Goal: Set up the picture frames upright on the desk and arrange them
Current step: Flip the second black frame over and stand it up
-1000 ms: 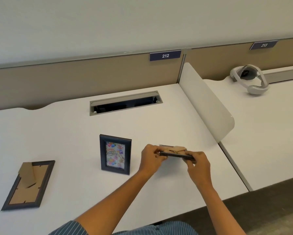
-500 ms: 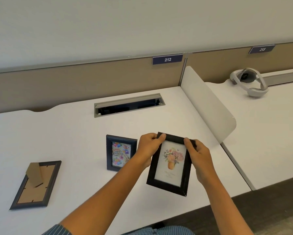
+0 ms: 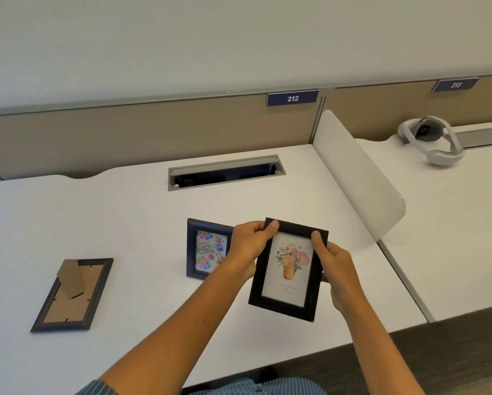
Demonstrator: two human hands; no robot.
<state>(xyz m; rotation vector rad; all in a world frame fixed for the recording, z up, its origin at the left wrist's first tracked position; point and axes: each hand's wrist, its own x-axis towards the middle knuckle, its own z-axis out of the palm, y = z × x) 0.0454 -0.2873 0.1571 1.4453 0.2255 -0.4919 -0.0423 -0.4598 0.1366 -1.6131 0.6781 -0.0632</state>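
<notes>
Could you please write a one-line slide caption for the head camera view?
Both hands, left and right, hold the flower frame beside the upright birthday frame; a third frame lies face down.

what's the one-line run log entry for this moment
held: black flower-print frame, both hands | upright: dark birthday-print frame | face-down: dark frame with cardboard back | step: placing

A white headset [image 3: 430, 141] is lying on the neighbouring desk [image 3: 453, 223], beyond a white divider panel [image 3: 358, 178]. An open cable tray [image 3: 225, 172] is sitting below label 212 [image 3: 292, 98]; label 213 [image 3: 455, 85] is showing at right.
</notes>
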